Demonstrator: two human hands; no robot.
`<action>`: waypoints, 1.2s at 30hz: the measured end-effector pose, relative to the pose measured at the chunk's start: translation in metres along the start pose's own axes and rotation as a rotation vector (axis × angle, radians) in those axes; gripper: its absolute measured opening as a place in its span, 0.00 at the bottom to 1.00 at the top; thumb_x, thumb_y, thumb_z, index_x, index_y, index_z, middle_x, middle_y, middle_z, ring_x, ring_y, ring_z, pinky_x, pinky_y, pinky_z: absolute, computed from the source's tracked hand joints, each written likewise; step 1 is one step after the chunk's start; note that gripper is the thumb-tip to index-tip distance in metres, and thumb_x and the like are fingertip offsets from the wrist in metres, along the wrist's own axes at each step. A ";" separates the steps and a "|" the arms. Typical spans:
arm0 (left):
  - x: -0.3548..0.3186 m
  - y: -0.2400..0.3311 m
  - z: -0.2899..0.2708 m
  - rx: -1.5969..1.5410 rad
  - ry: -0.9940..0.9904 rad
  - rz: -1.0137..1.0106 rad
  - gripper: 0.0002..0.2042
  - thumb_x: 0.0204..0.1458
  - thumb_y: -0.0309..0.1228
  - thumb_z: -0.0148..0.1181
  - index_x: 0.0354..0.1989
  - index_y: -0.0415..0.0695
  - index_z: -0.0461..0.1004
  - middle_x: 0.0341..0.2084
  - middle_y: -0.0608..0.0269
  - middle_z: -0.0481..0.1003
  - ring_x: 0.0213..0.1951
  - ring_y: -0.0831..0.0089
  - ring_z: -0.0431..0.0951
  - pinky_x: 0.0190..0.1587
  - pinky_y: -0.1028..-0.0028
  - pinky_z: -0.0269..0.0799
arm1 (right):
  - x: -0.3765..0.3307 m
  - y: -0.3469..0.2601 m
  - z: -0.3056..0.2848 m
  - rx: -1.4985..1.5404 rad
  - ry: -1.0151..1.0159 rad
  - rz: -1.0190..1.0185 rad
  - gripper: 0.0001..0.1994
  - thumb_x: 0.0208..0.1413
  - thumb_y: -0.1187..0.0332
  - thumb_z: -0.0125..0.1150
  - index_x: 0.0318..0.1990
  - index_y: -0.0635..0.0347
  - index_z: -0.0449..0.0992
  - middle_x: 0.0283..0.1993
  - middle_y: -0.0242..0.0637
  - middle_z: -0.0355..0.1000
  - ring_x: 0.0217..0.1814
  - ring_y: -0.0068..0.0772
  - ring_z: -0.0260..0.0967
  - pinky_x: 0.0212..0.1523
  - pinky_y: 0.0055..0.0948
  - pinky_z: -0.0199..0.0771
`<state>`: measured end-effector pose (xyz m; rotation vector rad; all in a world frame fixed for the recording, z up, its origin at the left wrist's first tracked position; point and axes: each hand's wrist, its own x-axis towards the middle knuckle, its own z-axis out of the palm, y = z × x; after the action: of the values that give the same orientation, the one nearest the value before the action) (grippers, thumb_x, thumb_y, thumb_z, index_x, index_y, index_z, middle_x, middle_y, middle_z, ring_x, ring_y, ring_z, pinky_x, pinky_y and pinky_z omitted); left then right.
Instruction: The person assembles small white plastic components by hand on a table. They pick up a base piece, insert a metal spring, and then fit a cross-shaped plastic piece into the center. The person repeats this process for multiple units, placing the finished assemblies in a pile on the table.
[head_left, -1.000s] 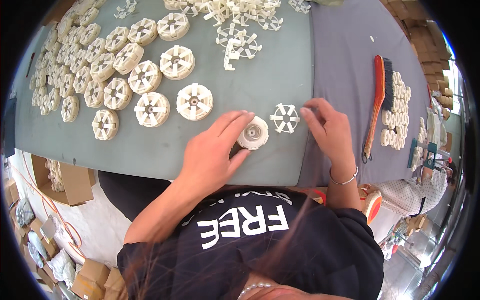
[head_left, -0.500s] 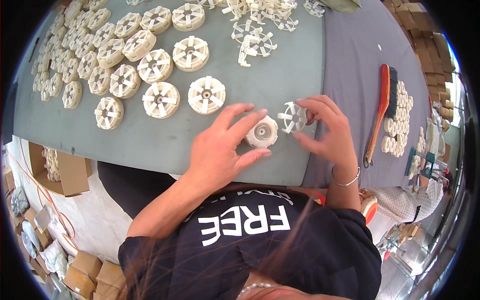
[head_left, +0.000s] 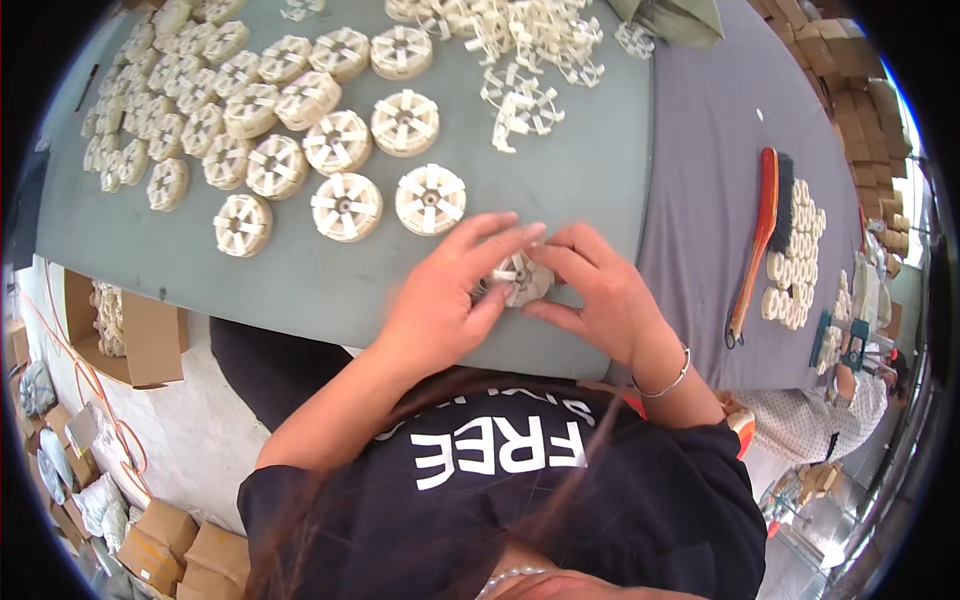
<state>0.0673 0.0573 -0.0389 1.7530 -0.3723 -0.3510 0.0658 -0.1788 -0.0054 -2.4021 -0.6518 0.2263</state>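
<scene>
A round cream plastic wheel-like part [head_left: 522, 282] lies on the grey-green table top between my hands. A six-armed spoked plastic piece sits over its upper face, partly hidden by fingers. My left hand [head_left: 445, 290] curls round the left side, thumb and fingers against the part. From the right, my right hand [head_left: 600, 295] holds the spoked piece at its edge, fingers at the far side and thumb at the near side. Just beyond my left hand stands a wheel [head_left: 431, 199] with a spoked piece fitted on its top.
Many similar wheels [head_left: 275, 167] spread over the left of the table. Loose spoked pieces [head_left: 530, 40] are heaped at the far middle. On the grey cloth [head_left: 700, 200] at right lie a red-handled brush [head_left: 765, 220] and small cream rings [head_left: 800, 250]. An open carton [head_left: 150, 340] stands below left.
My right hand has moved left, bringing the spoked piece from beside the round part onto its top. My left hand has closed in on the part. The whole view has shifted slightly.
</scene>
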 end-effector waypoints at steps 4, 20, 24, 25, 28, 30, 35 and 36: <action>0.002 -0.004 0.002 -0.010 -0.025 0.017 0.32 0.58 0.17 0.58 0.73 0.52 0.76 0.71 0.51 0.71 0.69 0.53 0.75 0.69 0.59 0.72 | 0.000 -0.001 0.002 -0.072 0.013 -0.018 0.26 0.54 0.66 0.80 0.59 0.59 0.80 0.51 0.39 0.73 0.46 0.44 0.78 0.46 0.41 0.82; -0.064 -0.023 -0.101 0.844 0.784 -0.229 0.64 0.35 0.54 0.88 0.82 0.51 0.55 0.78 0.48 0.54 0.62 0.44 0.78 0.54 0.54 0.84 | 0.100 -0.007 0.046 -0.205 0.080 -0.218 0.68 0.34 0.37 0.87 0.85 0.47 0.55 0.89 0.60 0.40 0.89 0.69 0.39 0.85 0.59 0.49; -0.072 -0.028 -0.149 0.833 0.767 -0.505 0.76 0.22 0.61 0.89 0.85 0.53 0.47 0.81 0.40 0.47 0.69 0.36 0.73 0.60 0.49 0.81 | 0.162 -0.008 0.060 -0.325 0.100 -0.281 0.72 0.30 0.29 0.84 0.86 0.44 0.53 0.89 0.62 0.38 0.91 0.68 0.35 0.85 0.67 0.38; -0.071 -0.031 -0.161 0.848 0.774 -0.521 0.78 0.21 0.63 0.88 0.85 0.53 0.46 0.82 0.38 0.47 0.69 0.35 0.73 0.59 0.49 0.82 | 0.174 -0.010 0.063 -0.360 0.085 -0.247 0.74 0.28 0.26 0.83 0.86 0.45 0.53 0.89 0.60 0.40 0.90 0.69 0.37 0.84 0.70 0.36; -0.064 -0.041 -0.200 0.915 0.775 -0.558 0.81 0.16 0.69 0.85 0.86 0.53 0.45 0.81 0.32 0.48 0.67 0.33 0.74 0.58 0.49 0.82 | 0.214 -0.017 0.077 -0.320 0.114 -0.276 0.74 0.29 0.25 0.82 0.86 0.41 0.51 0.89 0.62 0.39 0.91 0.72 0.32 0.82 0.75 0.35; -0.059 -0.049 -0.224 0.941 0.746 -0.569 0.82 0.16 0.70 0.85 0.86 0.53 0.45 0.80 0.32 0.50 0.67 0.32 0.75 0.58 0.49 0.82 | 0.238 -0.032 0.094 -0.323 0.081 -0.290 0.71 0.32 0.25 0.81 0.86 0.39 0.52 0.88 0.62 0.40 0.90 0.76 0.30 0.81 0.78 0.37; -0.045 -0.073 -0.293 0.943 0.787 -0.582 0.80 0.18 0.68 0.86 0.86 0.55 0.46 0.82 0.33 0.49 0.66 0.36 0.77 0.59 0.50 0.83 | 0.295 -0.073 0.132 -0.311 0.093 -0.340 0.64 0.36 0.26 0.81 0.83 0.36 0.59 0.86 0.62 0.45 0.88 0.82 0.32 0.80 0.78 0.43; -0.046 -0.084 -0.311 0.967 0.828 -0.533 0.79 0.18 0.68 0.87 0.85 0.55 0.47 0.81 0.33 0.49 0.67 0.36 0.77 0.60 0.50 0.82 | 0.311 -0.080 0.143 -0.299 0.107 -0.361 0.63 0.36 0.27 0.81 0.82 0.36 0.61 0.85 0.62 0.47 0.87 0.83 0.33 0.79 0.77 0.45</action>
<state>0.1638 0.3682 -0.0555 2.7373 0.6516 0.2706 0.2573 0.1089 -0.0687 -2.4963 -1.1162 -0.1619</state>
